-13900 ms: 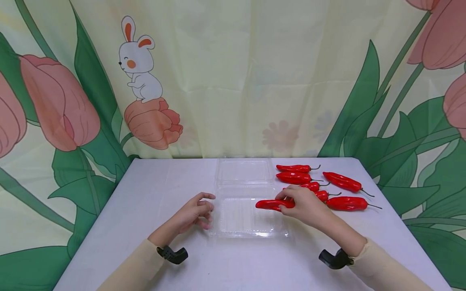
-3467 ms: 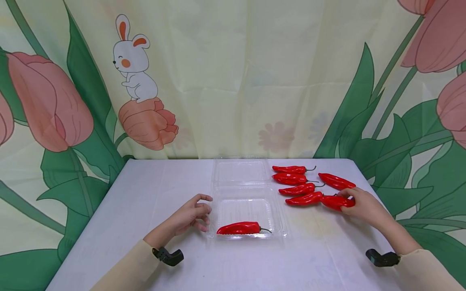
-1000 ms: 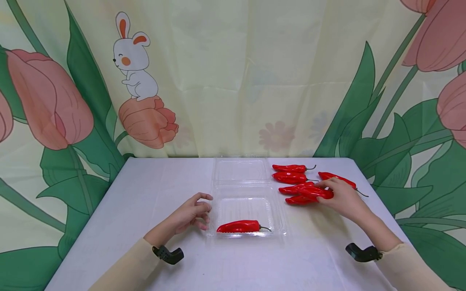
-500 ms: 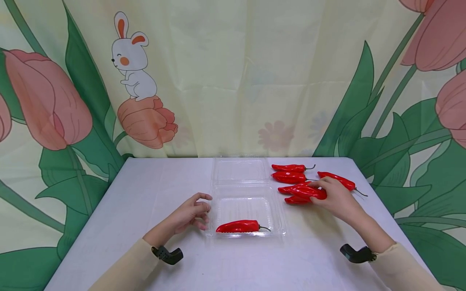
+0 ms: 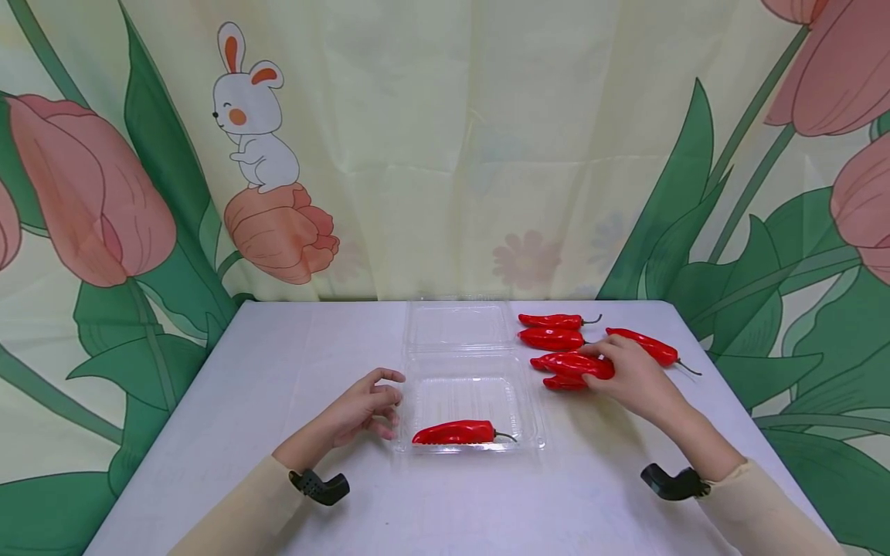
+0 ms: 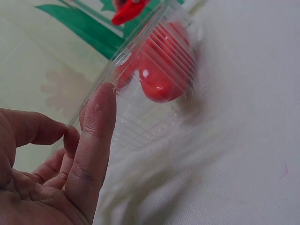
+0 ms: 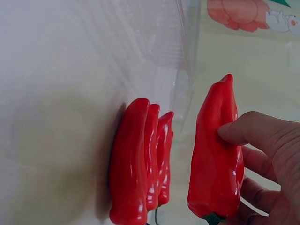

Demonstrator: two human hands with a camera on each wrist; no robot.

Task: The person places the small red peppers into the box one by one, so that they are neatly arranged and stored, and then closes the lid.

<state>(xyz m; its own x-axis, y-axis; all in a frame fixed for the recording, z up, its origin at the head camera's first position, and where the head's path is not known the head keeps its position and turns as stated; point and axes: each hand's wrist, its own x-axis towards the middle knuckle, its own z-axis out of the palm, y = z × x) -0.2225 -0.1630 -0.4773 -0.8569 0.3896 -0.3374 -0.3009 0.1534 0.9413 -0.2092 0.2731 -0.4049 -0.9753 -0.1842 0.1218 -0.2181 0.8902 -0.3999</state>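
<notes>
Leftward since a moment ago, right hand (image 5: 629, 374) pinches glossy red plastic chili (image 5: 572, 364); left hand (image 5: 365, 407), fingers relaxed, steadies clear plastic clamshell tray (image 5: 530, 401). Lift clear of neighbours.

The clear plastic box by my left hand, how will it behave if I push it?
The clear plastic box looks thin-walled, so it is probably light and would slide easily. Its walls likely flex. The open lid may wobble.

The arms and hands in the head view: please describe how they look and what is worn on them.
Both arms wear long beige sleeves reaching the wrists. A small black device sits at the left wrist and another at the right wrist. The left hand and right hand are bare, with no gloves or rings visible.
</notes>
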